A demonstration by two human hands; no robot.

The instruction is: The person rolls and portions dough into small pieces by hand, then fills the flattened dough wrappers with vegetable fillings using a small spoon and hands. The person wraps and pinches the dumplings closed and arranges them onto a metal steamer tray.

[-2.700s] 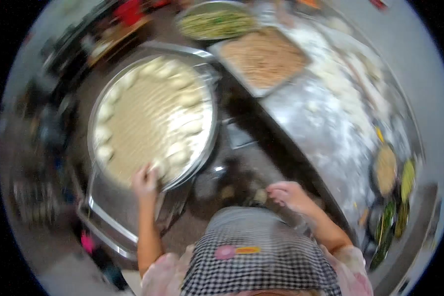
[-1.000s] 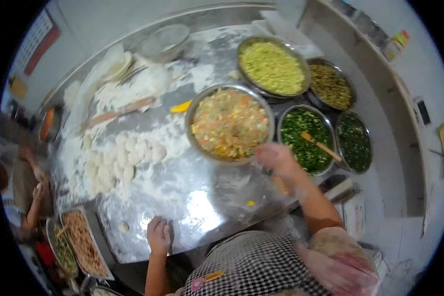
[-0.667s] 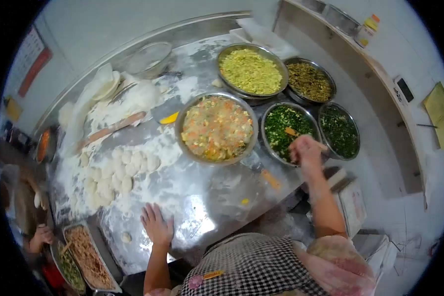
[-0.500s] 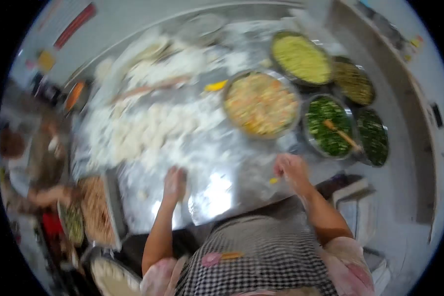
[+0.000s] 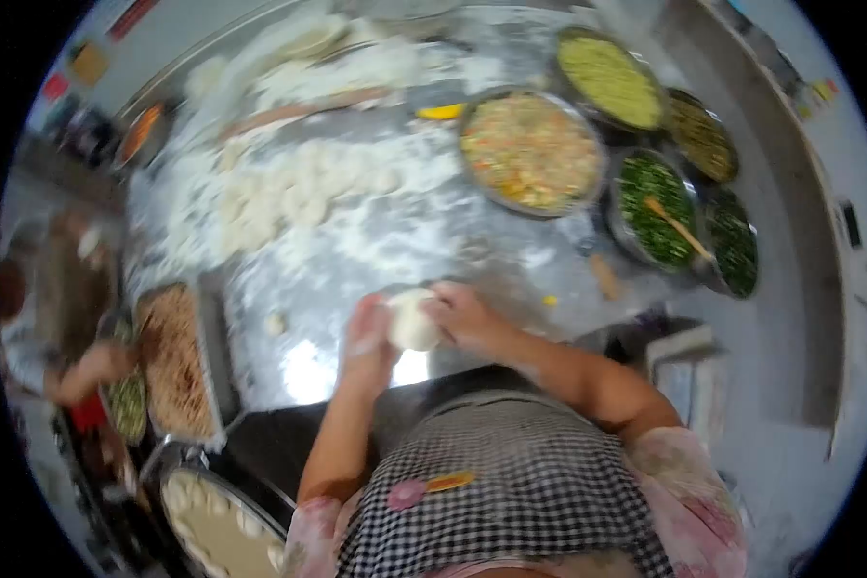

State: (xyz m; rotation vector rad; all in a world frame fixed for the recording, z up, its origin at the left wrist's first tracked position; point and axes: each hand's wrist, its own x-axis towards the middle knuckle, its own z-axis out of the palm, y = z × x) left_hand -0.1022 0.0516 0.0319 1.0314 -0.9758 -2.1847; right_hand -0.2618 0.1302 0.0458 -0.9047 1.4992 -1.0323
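Note:
A round white dough bun (image 5: pixel 413 323) is between my two hands above the front edge of the floury metal table. My left hand (image 5: pixel 366 337) cups its left side, fingers pointing up. From the right, my right hand (image 5: pixel 462 316) presses on the bun with its fingertips. Flattened dough pieces (image 5: pixel 270 197) lie in flour beyond my hands. A small dough lump (image 5: pixel 275 324) sits to the left. To the right lies a tool with a wooden handle (image 5: pixel 604 276); its far end is blurred.
A bowl of diced filling (image 5: pixel 535 149), a bowl of chopped greens (image 5: pixel 653 207) and several other bowls stand at right. A rolling pin (image 5: pixel 303 111) lies further back. At left are a meat-filling tray (image 5: pixel 178 361), a pan of buns (image 5: pixel 217 520) and another person's hand (image 5: pixel 106 364).
My hands were apart over the table; they have come together with a dough bun between them. The wooden handle now shows where my right hand was. The view has shifted.

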